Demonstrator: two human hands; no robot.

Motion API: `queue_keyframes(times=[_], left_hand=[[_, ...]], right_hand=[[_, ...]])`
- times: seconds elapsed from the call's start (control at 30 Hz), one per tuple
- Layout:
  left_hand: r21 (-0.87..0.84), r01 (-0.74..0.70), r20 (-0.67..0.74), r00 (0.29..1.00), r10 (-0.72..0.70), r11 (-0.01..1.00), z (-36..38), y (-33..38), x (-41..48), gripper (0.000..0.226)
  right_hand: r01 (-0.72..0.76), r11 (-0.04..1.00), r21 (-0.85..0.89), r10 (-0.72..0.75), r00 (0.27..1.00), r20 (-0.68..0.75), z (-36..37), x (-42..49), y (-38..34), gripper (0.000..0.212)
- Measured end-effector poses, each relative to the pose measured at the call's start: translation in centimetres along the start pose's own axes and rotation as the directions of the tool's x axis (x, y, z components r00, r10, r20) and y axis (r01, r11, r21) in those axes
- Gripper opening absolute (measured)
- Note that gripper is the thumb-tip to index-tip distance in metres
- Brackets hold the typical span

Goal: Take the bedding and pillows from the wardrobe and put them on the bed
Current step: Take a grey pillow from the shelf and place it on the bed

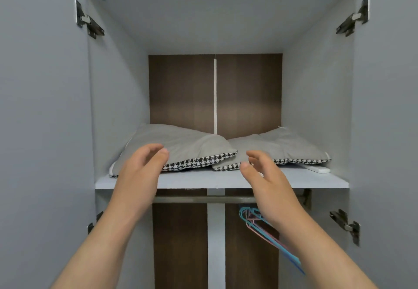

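Two grey pillows with black-and-white houndstooth edges lie side by side on the upper wardrobe shelf (221, 181). The left pillow (178, 142) overlaps the right pillow (287, 147) at the middle. My left hand (142, 168) is raised in front of the left pillow's front edge, fingers loosely curved and holding nothing. My right hand (264, 175) hovers in front of the right pillow's near corner, fingers spread, also holding nothing. Whether either hand touches the fabric cannot be told. No other bedding shows.
Both wardrobe doors stand open at left (43, 107) and right (386, 107). A small white object (316, 170) lies on the shelf by the right pillow. Under the shelf runs a metal rail (203, 199) with blue and pink hangers (260, 223).
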State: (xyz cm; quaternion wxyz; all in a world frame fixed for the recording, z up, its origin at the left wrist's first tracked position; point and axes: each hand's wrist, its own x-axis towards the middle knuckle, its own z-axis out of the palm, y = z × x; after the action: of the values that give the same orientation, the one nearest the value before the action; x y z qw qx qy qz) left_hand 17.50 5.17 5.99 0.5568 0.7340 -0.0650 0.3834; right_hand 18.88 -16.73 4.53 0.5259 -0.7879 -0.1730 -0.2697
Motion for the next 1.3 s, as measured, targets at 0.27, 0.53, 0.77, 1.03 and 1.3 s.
queue_keyframes(times=[0.27, 0.53, 0.77, 1.03, 1.3], left_hand=[[0.085, 0.101, -0.110, 0.990, -0.091, 0.991, 3.0, -3.0, 8.3, 0.019], [0.348, 0.235, -0.147, 0.970, -0.195, 0.908, 3.8, -8.5, 20.1, 0.050], [0.679, 0.360, -0.238, 0.932, -0.273, 0.640, 6.1, -15.4, 28.5, 0.074], [0.795, 0.493, -0.367, 0.855, -0.367, 0.354, 6.8, -21.8, 30.9, 0.112], [0.728, 0.457, -0.314, 0.885, -0.344, 0.511, 6.0, -22.6, 30.8, 0.097]], right_hand=[[-0.001, 0.988, -0.157, 0.009, 0.999, 0.046, 2.9, 12.4, 3.3, 0.050], [-0.078, 0.880, -0.469, 0.100, 0.995, 0.022, 8.5, 24.0, 3.9, 0.057], [-0.330, 0.764, -0.555, 0.367, 0.929, -0.047, 14.3, 32.1, 7.7, 0.079], [-0.264, 0.611, -0.746, 0.386, 0.922, -0.010, 16.9, 32.9, 12.0, 0.074], [-0.270, 0.766, -0.583, 0.294, 0.954, -0.055, 16.9, 31.9, 12.8, 0.066]])
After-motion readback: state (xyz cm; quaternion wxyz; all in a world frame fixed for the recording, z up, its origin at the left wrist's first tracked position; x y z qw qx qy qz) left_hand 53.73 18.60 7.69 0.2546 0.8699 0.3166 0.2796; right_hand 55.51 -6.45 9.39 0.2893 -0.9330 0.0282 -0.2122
